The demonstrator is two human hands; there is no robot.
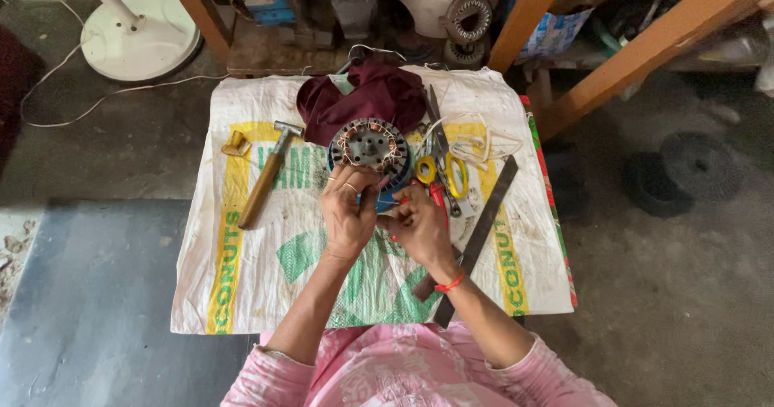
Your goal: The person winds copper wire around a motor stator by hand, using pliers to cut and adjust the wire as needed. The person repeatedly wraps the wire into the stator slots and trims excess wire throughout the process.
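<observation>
A round motor stator (370, 144) with copper windings rests on a blue ring in the middle of a white printed sack (242, 278) spread over a low table. My left hand (347, 213) sits just below it, fingers curled toward the stator's near edge. My right hand (417, 225) is close beside the left, fingers pinched together; what they pinch is too small to make out. A red band circles my right wrist. Pink sleeves show at the bottom.
A hammer (267, 173) with a wooden handle lies left of the stator. Maroon cloth (363, 93) is bunched behind it. Yellow-handled scissors (445, 161), white cord (476, 143) and a long flat metal bar (480, 230) lie to the right. A white fan base (141, 35) stands far left.
</observation>
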